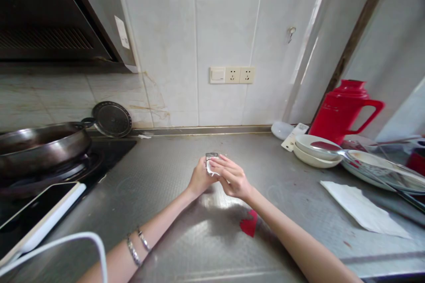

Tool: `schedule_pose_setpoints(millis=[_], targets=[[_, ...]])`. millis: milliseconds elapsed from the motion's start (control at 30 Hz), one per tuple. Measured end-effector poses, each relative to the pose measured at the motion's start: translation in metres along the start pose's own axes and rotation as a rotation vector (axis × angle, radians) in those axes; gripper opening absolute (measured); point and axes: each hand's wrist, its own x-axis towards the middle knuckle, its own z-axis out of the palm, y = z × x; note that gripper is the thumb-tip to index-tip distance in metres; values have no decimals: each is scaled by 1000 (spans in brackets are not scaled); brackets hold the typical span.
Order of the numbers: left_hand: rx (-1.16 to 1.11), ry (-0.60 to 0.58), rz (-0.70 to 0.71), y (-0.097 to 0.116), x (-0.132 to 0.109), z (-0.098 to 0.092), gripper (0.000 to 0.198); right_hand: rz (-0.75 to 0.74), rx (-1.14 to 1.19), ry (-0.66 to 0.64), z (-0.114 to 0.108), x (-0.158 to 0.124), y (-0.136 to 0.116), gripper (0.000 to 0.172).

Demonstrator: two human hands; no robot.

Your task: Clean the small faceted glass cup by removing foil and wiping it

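Near the middle of the counter, my left hand [202, 176] is wrapped round a small silver, shiny object [211, 155]; only its top end shows. My right hand [232, 177] comes over from the other side, its fingers closed on a white piece of tissue or paper [211, 169] pressed against that object. Both hands touch each other above the metal countertop. Below my right wrist lies a small red scrap with a ragged edge [249, 223]. Two silver bracelets [133, 251] circle my left forearm.
A pan [43, 143] stands on the stove at left, with a phone [40, 212] and white cable [96, 239] nearer. On the right are a red thermos [341, 110], stacked bowls [315, 159], a dish with utensils [375, 163] and a white napkin [361, 208]. Sockets [232, 75] sit on the wall.
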Motion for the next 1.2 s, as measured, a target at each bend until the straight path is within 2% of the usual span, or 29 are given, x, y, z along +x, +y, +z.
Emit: schedule_pose_setpoints(millis=[100,233,333,500,600,667,800,867,1000,1100,1200], targets=[[-5,-7,25,-2,-1,1,42,-16,4,-40,0,0,1,36],[-75,-19,-27,-4,-6,7,63,138,28,51,-2,-1,11,32],[-66,-20,-28,-6,-7,8,67,194,25,96,-2,-2,12,32],[2,13,6,-10,-3,0,52,-33,-23,-77,2,0,1,36],[15,1,22,-9,-4,-1,51,-65,-15,-108,3,0,-1,35],[20,-12,-14,-9,-6,2,56,18,10,-61,3,-1,3,34],[-16,-17,-35,-9,-9,10,66,287,69,119,5,-3,13,31],[-18,-9,-35,-9,-9,10,68,331,67,144,6,-4,14,32],[41,17,-67,-7,-6,5,59,197,36,20,9,-6,7,37],[49,23,-42,-6,-5,3,52,79,39,-78,8,-7,3,39],[20,20,-29,-7,-7,5,59,118,63,-54,6,-6,8,38]])
